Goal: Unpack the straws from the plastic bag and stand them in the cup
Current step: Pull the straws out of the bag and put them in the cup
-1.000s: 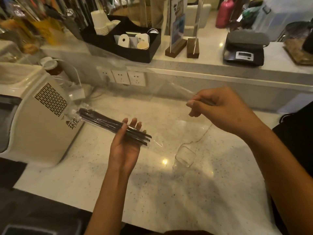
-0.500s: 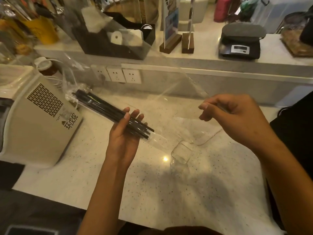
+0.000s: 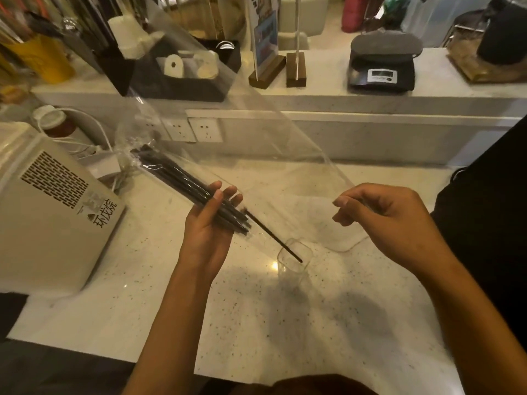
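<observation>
Black straws (image 3: 182,182), a bundle too tight to count, lie tilted across the left hand (image 3: 209,223), grip clenched on them. One loose straw (image 3: 272,238) slants into the one clear cup (image 3: 293,259). Right hand (image 3: 385,216) pinches the clear plastic bag (image 3: 256,132). Speckled white tabletop (image 3: 313,323); three wall sockets (image 3: 189,129) behind.

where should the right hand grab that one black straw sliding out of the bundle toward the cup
Pinch the single black straw at its bare middle, between the left hand and the clear square plastic cup, coming from the right and above. That stretch looks free of the clear plastic bag, it slopes down with its tip at the cup's rim, and the right hand is already nearby.
</observation>
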